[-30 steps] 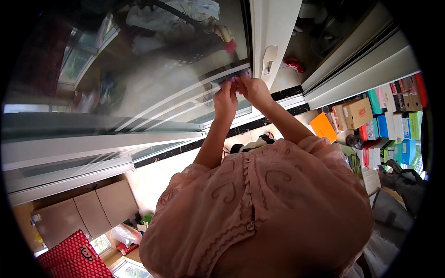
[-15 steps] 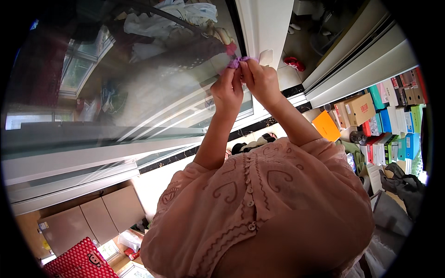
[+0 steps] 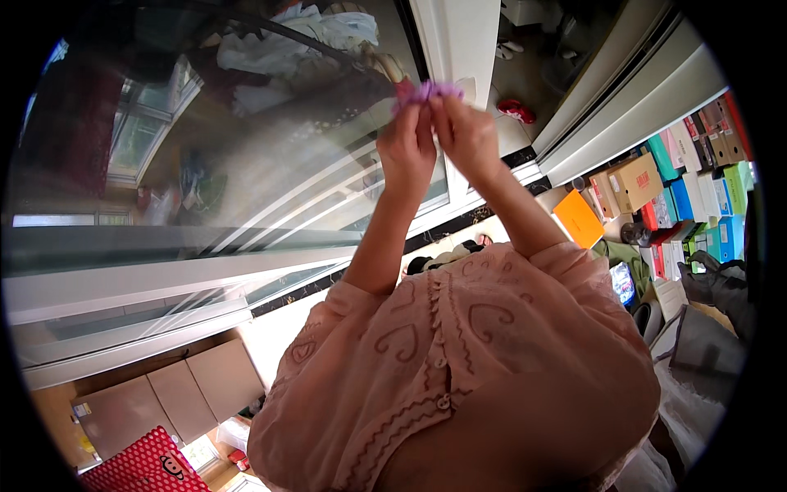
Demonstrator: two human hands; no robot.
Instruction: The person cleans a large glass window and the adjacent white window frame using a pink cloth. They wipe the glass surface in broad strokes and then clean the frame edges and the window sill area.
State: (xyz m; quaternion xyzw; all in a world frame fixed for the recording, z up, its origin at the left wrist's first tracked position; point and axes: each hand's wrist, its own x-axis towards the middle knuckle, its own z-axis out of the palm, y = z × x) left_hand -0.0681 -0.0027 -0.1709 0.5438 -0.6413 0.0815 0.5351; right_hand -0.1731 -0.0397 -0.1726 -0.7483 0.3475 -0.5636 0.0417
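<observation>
A small, soft, ruffled purple cloth piece (image 3: 428, 92) is held up between my hands; motion blurs it and I cannot make out its exact kind. My left hand (image 3: 406, 156) is closed, its fingertips pinching the lower edge of the piece. Right beside it, my right hand (image 3: 467, 135) pinches the same piece with thumb and fingers. Both arms stretch forward, hands nearly touching. Just beyond them stand a glass door panel (image 3: 270, 156) and its white frame (image 3: 455, 37). A pinkish-red bit (image 3: 402, 87) shows behind the purple cloth, partly hidden.
Stacked shoe boxes (image 3: 697, 189) and an orange box (image 3: 580, 219) are on the right. A red shoe (image 3: 516, 111) lies on the floor past the doorway. Brown cabinets (image 3: 172, 394) and a red dotted bag (image 3: 147, 463) are at lower left.
The purple piece has risen slightly and looks spread wider across my fingertips. Both hands remain close together, pinching it. The whole view has shifted a little.
</observation>
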